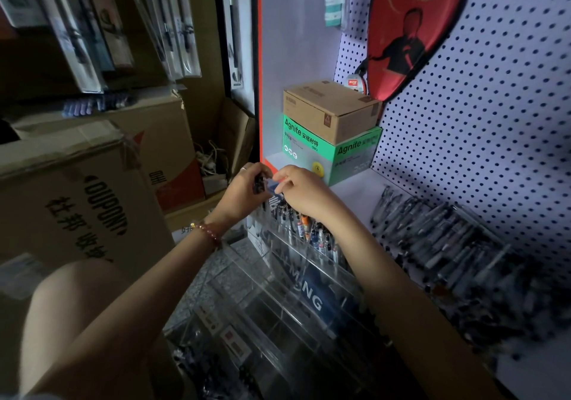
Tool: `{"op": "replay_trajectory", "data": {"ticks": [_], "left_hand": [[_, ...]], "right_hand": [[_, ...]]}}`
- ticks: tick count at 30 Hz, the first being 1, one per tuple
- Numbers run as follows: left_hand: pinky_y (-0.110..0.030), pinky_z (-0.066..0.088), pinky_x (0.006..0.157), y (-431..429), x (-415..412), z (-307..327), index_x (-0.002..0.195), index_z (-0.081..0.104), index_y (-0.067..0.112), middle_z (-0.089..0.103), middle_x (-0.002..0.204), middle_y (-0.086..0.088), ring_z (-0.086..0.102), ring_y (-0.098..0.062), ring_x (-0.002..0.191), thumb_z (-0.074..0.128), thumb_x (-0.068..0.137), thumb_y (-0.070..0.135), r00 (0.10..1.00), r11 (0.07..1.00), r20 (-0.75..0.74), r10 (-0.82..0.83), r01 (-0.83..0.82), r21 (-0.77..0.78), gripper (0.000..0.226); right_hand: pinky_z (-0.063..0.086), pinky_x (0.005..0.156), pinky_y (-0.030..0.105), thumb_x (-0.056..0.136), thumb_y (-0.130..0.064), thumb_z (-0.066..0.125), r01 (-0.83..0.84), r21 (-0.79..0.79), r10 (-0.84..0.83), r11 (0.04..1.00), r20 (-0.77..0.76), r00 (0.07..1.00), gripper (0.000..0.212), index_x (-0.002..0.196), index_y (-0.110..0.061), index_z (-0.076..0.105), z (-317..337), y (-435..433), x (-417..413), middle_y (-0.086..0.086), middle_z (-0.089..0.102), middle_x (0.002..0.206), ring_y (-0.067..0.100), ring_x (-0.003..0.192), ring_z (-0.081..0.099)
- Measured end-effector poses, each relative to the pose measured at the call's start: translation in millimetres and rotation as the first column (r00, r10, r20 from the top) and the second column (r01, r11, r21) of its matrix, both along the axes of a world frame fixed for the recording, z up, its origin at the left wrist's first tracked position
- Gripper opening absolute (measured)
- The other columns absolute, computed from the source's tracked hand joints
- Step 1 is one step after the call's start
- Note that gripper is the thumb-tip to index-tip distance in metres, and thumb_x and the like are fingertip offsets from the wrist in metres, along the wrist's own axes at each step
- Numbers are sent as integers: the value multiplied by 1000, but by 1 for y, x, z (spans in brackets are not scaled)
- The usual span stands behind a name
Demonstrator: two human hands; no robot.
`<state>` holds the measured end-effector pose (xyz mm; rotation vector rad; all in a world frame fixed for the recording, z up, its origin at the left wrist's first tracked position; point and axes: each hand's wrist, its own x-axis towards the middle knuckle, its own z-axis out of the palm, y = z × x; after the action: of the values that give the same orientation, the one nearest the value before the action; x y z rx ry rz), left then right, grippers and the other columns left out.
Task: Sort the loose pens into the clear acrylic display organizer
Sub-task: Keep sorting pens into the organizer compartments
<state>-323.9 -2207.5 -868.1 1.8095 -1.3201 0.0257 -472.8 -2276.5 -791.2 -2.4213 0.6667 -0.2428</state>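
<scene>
The left hand is curled round a bundle of pens, dark and held upright above the far left corner of the organizer. Just to its right, the right hand pinches a small blue piece at the bundle's side; what that piece is cannot be told. The organizer is clear and stepped, and runs from near to far under both forearms. Standing pens fill its far row, below the right wrist. The loose pens lie in a wide heap on the white shelf, right of the organizer and against the pegboard. At the far end of the shelf a brown carton sits on a green box. Cardboard boxes stand to the left.
</scene>
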Motion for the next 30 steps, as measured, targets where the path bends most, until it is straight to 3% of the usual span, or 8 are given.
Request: {"op": "replay_trajectory", "data": {"ticks": [4, 8, 13, 16, 19, 22, 27, 30], "left_hand": [[-8, 42, 70, 4, -1, 2, 103, 59, 4, 61, 89, 0, 57, 7, 73, 68, 83, 2, 967, 998, -254, -28, 11, -69, 21], [-11, 42, 54, 4, -2, 5, 99, 60, 3, 59, 78, -4, 51, 3, 55, 57, 92, 4, 917, 998, -399, -8, -18, -61, 9], [-9, 42, 56, 8, -1, 6, 107, 59, 1, 59, 85, -6, 53, 5, 59, 67, 84, 2, 914, 996, -405, 12, -48, -79, 24], [-7, 42, 63, 9, -4, 9, 111, 57, 5, 57, 92, 2, 55, -2, 79, 71, 81, 5, 896, 995, -443, -4, -41, -92, 34], [-15, 42, 84, 9, -6, 13, 114, 53, 15, 53, 110, 0, 51, -16, 107, 72, 80, 24, 942, 989, -330, 57, -98, -110, 40], [-28, 39, 91, 10, -17, 31, 114, 52, 20, 49, 115, 1, 46, -15, 111, 64, 77, 39, 984, 969, -156, 90, -123, -214, 43], [-13, 39, 82, -6, -39, 63, 100, 55, 20, 56, 100, 13, 52, 0, 99, 56, 84, 24, 984, 962, -143, -106, 65, -266, 17], [-3, 33, 83, -24, -51, 66, 94, 61, 12, 62, 96, 7, 53, 6, 91, 56, 88, 10, 973, 963, -119, -198, 171, -206, 8]], "right_hand": [[48, 93, 39, 92, -10, 37, -10, 1, 10, 1000, -4, 1000, 38, 123, -22, 55, 3, 2, -2, 2, 62, 123, 23, 106, 58], [49, 91, 41, 94, -16, 41, 0, 1, 0, 1000, -2, 1000, 32, 121, -24, 56, 2, 2, -1, 2, 62, 121, 23, 102, 60], [47, 95, 41, 95, -16, 41, -10, -22, 10, 1000, -6, 1000, 31, 122, -22, 57, 0, 3, 0, 1, 62, 123, 21, 107, 58], [48, 92, 41, 95, -11, 37, -13, -12, 12, 1000, -8, 1000, 33, 121, -21, 56, -1, 2, -1, 1, 63, 119, 19, 103, 59], [45, 98, 39, 95, -12, 40, -7, 4, 7, 1000, 22, 1000, 30, 116, -22, 59, 5, -1, -4, 0, 65, 114, 16, 103, 60], [45, 97, 33, 95, -12, 49, -7, 58, 3, 998, 58, 998, 24, 114, -18, 62, 32, -19, -23, -2, 65, 112, 12, 102, 59], [44, 89, 29, 90, -9, 59, 183, 95, -190, 979, 80, 978, 20, 108, -18, 62, 74, -81, -82, 3, 63, 105, 17, 100, 59], [42, 78, 26, 92, -8, 57, 270, 16, -266, 963, -117, 957, 26, 116, -16, 62, 57, -122, -102, 9, 59, 116, 17, 91, 57]]}}
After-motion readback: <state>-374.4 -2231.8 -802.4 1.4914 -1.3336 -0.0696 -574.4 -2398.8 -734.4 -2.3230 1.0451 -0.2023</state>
